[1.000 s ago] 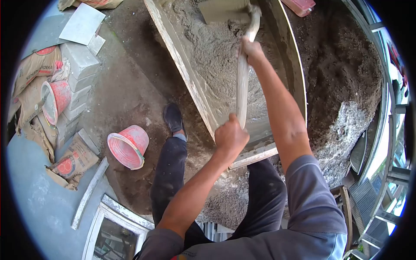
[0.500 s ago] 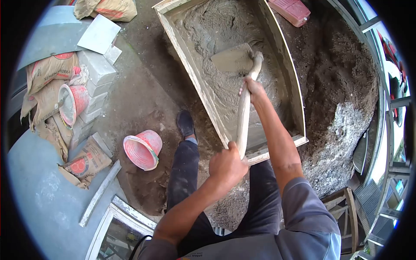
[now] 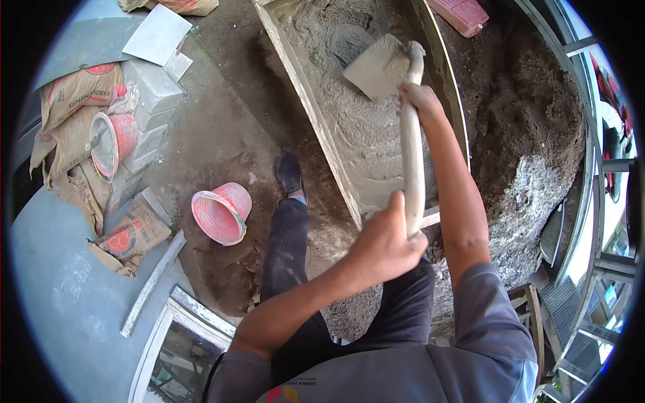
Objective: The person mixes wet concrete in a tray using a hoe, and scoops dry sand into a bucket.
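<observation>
Both my hands grip the pale wooden handle of a hoe (image 3: 413, 158). My left hand (image 3: 393, 238) is closed round the butt end, near the front of a mixing trough (image 3: 309, 111). Farther up the handle, close to the blade, my right hand (image 3: 423, 102) is wrapped round the wood. The wide blade (image 3: 378, 69) is coated in grey mud and appears raised over the wet mortar (image 3: 353, 144) in the trough. A rounded hollow marks the mortar just beyond the blade.
A red bucket (image 3: 218, 213) lies tilted on the dirt left of my foot. Another bucket (image 3: 114, 144) sits by grey blocks (image 3: 149, 87) and cement bags (image 3: 80, 101). Right of the trough rises a heap of dark sand (image 3: 531, 101), with a red container (image 3: 460, 15) behind.
The hoe has moved right and its blade has come up out of the mortar, showing more of its face. Both hands have shifted right with the handle.
</observation>
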### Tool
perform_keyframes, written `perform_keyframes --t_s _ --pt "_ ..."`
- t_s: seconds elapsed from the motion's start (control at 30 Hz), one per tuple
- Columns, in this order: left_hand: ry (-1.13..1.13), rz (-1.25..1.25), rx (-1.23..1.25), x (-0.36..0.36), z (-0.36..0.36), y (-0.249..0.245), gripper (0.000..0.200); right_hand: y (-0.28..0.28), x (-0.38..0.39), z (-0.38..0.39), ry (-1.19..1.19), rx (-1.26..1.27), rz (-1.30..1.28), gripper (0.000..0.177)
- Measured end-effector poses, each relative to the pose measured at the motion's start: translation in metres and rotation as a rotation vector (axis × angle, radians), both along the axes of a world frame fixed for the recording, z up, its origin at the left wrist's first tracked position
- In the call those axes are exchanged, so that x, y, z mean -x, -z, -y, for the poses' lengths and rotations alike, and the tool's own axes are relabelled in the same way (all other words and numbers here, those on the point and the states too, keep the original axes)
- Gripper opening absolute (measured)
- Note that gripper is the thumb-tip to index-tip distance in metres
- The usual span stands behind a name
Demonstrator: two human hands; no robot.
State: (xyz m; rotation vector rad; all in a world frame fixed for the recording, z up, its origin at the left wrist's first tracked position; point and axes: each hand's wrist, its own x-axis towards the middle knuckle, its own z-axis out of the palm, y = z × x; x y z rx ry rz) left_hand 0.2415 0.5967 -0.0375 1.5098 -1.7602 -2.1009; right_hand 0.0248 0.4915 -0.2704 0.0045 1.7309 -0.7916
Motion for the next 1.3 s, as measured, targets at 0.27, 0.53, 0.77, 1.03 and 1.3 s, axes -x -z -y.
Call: perform_keyframes --t_s 0.27,0.53,0.77,1.03,1.3 --pt "-0.09 0.002 -0.319 0.053 -0.038 -0.002 0.042 0.025 0.038 -0.094 -0.248 -0.221 -0.094 0.025" --pt "-0.021 -0.008 -0.283 0.075 -0.079 -0.014 0.044 0.024 0.064 -0.153 -0.167 -0.235 -0.074 0.026" --pt "-0.106 0.038 -0.298 0.078 -0.153 -0.042 0.038 -0.005 0.055 -0.209 -0.259 -0.246 -0.152 0.025" --pt "-0.228 -0.028 -0.477 0.135 -0.168 -0.036 0.034 -0.032 0.074 -0.253 -0.351 -0.253 0.032 0.022" --pt "0.06 0.18 -0.385 0.178 -0.197 0.011 0.019 -0.008 0.102 -0.329 -0.056 -0.209 0.458 0.017"
